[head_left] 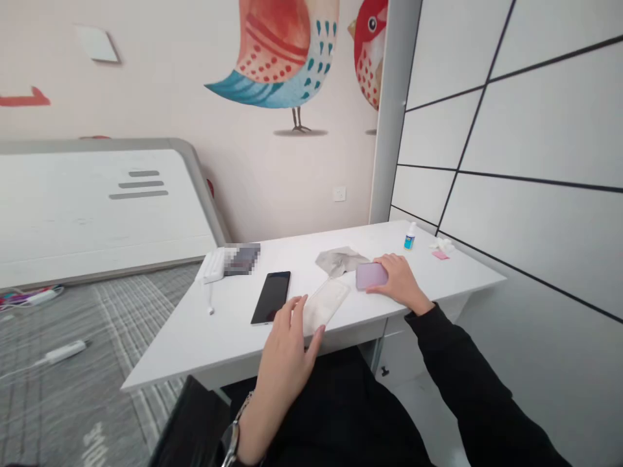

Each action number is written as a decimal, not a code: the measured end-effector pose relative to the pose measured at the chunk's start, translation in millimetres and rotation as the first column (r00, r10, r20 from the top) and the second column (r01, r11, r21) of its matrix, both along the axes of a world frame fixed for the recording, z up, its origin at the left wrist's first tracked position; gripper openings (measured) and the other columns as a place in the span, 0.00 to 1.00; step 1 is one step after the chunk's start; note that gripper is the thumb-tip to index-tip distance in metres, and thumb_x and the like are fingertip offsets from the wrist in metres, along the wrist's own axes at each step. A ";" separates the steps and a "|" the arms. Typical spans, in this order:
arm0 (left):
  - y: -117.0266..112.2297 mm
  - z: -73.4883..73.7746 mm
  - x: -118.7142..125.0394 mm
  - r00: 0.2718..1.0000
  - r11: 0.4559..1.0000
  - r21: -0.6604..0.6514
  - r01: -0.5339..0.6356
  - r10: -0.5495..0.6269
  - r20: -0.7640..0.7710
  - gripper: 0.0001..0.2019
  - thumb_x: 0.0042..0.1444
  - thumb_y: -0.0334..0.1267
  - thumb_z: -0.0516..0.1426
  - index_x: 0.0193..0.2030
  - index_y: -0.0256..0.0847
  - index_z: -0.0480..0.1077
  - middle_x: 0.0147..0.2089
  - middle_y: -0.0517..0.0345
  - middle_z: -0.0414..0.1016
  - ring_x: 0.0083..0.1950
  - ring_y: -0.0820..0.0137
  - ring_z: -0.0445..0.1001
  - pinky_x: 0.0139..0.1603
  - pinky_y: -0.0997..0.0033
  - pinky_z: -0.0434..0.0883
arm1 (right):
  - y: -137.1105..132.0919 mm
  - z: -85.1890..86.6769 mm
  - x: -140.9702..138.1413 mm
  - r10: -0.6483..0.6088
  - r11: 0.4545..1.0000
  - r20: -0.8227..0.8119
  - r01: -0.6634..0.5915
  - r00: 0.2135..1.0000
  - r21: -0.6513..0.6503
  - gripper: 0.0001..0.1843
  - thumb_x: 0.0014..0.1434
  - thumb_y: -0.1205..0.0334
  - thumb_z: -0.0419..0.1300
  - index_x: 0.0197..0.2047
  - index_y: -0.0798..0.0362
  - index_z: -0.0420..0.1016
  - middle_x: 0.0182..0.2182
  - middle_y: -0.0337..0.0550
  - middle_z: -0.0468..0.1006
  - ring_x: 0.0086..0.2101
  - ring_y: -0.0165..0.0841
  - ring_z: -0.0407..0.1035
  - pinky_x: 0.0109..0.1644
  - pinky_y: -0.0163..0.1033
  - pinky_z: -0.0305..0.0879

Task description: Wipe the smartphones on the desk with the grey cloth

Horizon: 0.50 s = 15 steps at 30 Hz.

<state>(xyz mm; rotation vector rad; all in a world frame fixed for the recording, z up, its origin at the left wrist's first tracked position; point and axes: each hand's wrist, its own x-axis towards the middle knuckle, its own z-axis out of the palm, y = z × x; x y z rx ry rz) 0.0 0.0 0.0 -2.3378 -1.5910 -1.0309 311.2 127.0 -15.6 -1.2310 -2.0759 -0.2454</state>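
My left hand rests at the near edge of the white desk, fingers spread, its fingertips touching a clear phone case. A black phone lies flat, screen up, just left of that hand. My right hand lies palm down on the desk, its fingers on the right end of a lilac phone or case. A crumpled grey cloth sits just behind the clear case.
A small blue-and-white bottle and a pink note with white wipes stand at the desk's far right corner. A white keyboard-like item lies at the far left. A white board leans on the wall.
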 end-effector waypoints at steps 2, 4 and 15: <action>5.0 -19.0 4.5 0.998 1.000 0.004 0.000 0.001 -0.058 0.27 0.68 0.47 0.52 0.69 0.37 0.55 0.65 0.39 0.67 0.66 0.51 0.67 0.64 0.47 0.70 | -3.4 0.7 0.2 0.029 1.000 -0.040 -0.029 0.999 -0.004 0.22 0.61 0.38 0.63 0.42 0.49 0.73 0.39 0.48 0.78 0.42 0.47 0.70 0.49 0.52 0.63; 4.0 -32.2 7.7 0.995 1.000 0.018 -0.008 0.009 -0.095 0.30 0.68 0.48 0.52 0.71 0.35 0.52 0.68 0.38 0.64 0.68 0.50 0.65 0.66 0.47 0.68 | -6.2 2.3 -0.7 0.087 0.996 -0.106 -0.089 0.990 -0.014 0.18 0.66 0.42 0.58 0.38 0.48 0.73 0.36 0.47 0.78 0.40 0.45 0.70 0.48 0.50 0.65; 15.0 -44.1 17.5 0.988 0.995 0.034 -0.092 0.096 -0.121 0.34 0.67 0.49 0.54 0.72 0.30 0.52 0.62 0.37 0.69 0.62 0.50 0.68 0.63 0.48 0.67 | -39.0 10.6 -66.4 0.199 0.933 -0.877 0.189 0.438 0.306 0.16 0.64 0.48 0.63 0.42 0.52 0.68 0.35 0.43 0.74 0.36 0.36 0.72 0.42 0.41 0.71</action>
